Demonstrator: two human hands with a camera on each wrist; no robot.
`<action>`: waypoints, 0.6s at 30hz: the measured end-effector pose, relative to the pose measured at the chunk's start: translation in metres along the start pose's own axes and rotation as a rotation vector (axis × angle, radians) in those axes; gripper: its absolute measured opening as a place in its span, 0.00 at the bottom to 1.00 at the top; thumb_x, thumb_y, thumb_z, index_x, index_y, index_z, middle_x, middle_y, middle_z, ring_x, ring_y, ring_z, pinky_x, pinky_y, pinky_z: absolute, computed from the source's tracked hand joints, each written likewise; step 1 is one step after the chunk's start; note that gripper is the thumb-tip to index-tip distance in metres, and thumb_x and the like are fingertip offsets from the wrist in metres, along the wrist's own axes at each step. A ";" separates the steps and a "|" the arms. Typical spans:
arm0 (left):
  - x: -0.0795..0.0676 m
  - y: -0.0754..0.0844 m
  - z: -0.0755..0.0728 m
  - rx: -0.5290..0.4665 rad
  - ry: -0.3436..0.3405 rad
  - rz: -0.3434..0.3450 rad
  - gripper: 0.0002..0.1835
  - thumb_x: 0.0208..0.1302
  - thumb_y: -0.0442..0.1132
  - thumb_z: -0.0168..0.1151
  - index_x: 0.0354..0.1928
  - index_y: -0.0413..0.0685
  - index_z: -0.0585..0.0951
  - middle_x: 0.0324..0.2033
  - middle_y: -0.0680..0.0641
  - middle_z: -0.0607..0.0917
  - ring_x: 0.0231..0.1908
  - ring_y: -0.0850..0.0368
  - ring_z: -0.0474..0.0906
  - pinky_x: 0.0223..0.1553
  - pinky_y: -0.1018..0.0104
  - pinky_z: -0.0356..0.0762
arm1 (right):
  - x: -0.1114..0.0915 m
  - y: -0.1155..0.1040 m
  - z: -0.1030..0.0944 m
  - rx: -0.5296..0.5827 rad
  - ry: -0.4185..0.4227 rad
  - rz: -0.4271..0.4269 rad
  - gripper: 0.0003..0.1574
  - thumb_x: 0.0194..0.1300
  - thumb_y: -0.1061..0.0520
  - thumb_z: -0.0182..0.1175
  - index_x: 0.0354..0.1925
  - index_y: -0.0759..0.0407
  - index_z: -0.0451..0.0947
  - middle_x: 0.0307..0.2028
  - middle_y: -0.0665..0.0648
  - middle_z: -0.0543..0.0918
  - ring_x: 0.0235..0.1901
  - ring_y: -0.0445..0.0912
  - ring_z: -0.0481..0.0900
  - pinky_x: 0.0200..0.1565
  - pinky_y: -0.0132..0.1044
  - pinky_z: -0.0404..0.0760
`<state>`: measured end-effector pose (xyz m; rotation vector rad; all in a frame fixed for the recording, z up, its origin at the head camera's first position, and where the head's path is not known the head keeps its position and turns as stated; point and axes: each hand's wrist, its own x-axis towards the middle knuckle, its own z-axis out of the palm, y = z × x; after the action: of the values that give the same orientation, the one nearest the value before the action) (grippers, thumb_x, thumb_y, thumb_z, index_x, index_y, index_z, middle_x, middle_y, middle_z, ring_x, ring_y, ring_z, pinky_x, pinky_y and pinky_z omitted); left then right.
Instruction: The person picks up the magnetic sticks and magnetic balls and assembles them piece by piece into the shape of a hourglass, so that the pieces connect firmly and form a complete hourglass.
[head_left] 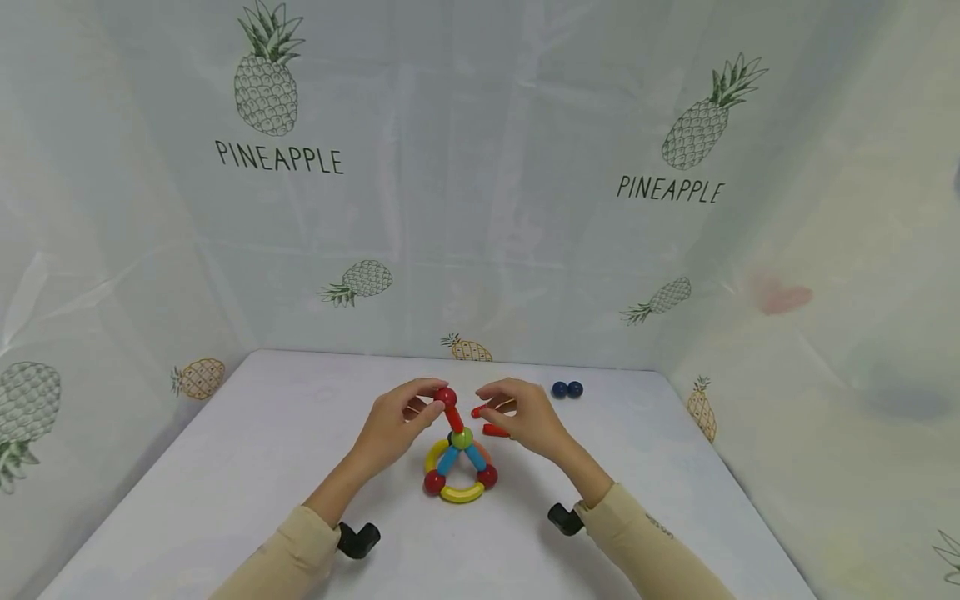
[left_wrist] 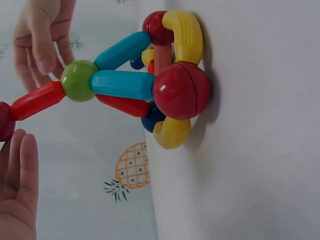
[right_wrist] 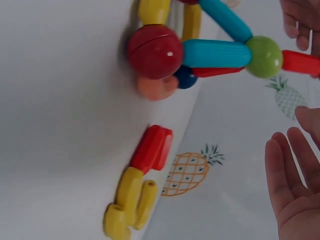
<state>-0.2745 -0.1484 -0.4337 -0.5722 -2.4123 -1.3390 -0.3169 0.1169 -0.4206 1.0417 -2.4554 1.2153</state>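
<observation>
A pyramid of magnetic toy pieces stands on the white table. Its base joins red balls with curved yellow pieces, and blue rods lean up to a green ball. From there a red rod rises at a tilt, topped by another red ball. My left hand pinches that top ball between thumb and fingers. To the right of the rod, my right hand has relaxed, spread fingers and holds nothing; the right wrist view shows its bare palm.
Loose red rods lie behind the pyramid beside curved yellow pieces. Two dark blue balls sit near the table's back edge. A pineapple-print sheet hangs behind and at both sides of the table.
</observation>
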 end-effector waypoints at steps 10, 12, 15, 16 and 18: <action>-0.004 -0.001 -0.006 -0.031 -0.013 -0.089 0.20 0.75 0.50 0.67 0.65 0.61 0.81 0.52 0.55 0.88 0.40 0.57 0.88 0.44 0.68 0.87 | -0.007 0.032 0.003 -0.063 -0.090 0.107 0.16 0.70 0.62 0.71 0.55 0.54 0.87 0.52 0.57 0.89 0.49 0.55 0.88 0.51 0.53 0.89; -0.005 -0.003 -0.007 -0.039 -0.008 -0.099 0.20 0.75 0.49 0.67 0.66 0.60 0.81 0.51 0.54 0.88 0.40 0.57 0.88 0.44 0.68 0.87 | -0.008 0.039 0.004 -0.076 -0.108 0.116 0.17 0.70 0.63 0.70 0.56 0.54 0.87 0.52 0.60 0.89 0.49 0.57 0.88 0.52 0.52 0.89; -0.007 -0.004 -0.007 -0.052 -0.006 -0.104 0.20 0.76 0.48 0.67 0.66 0.59 0.81 0.51 0.54 0.88 0.39 0.58 0.88 0.44 0.68 0.87 | -0.008 0.047 0.005 -0.090 -0.134 0.115 0.18 0.70 0.64 0.70 0.56 0.57 0.87 0.53 0.64 0.88 0.50 0.60 0.88 0.52 0.53 0.89; -0.007 -0.005 -0.008 -0.054 -0.004 -0.104 0.20 0.76 0.49 0.67 0.66 0.59 0.80 0.51 0.54 0.88 0.39 0.60 0.88 0.44 0.68 0.88 | -0.008 0.050 0.006 -0.094 -0.145 0.116 0.18 0.69 0.64 0.71 0.57 0.59 0.86 0.53 0.65 0.88 0.50 0.60 0.87 0.53 0.53 0.88; -0.008 -0.005 -0.008 -0.059 -0.002 -0.108 0.20 0.76 0.49 0.67 0.66 0.60 0.80 0.50 0.54 0.88 0.38 0.62 0.88 0.45 0.68 0.87 | -0.008 0.055 0.007 -0.105 -0.160 0.111 0.18 0.69 0.65 0.71 0.56 0.62 0.86 0.53 0.66 0.88 0.50 0.60 0.87 0.53 0.54 0.88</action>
<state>-0.2695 -0.1597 -0.4371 -0.4643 -2.4438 -1.4580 -0.3470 0.1380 -0.4625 1.0220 -2.6995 1.0573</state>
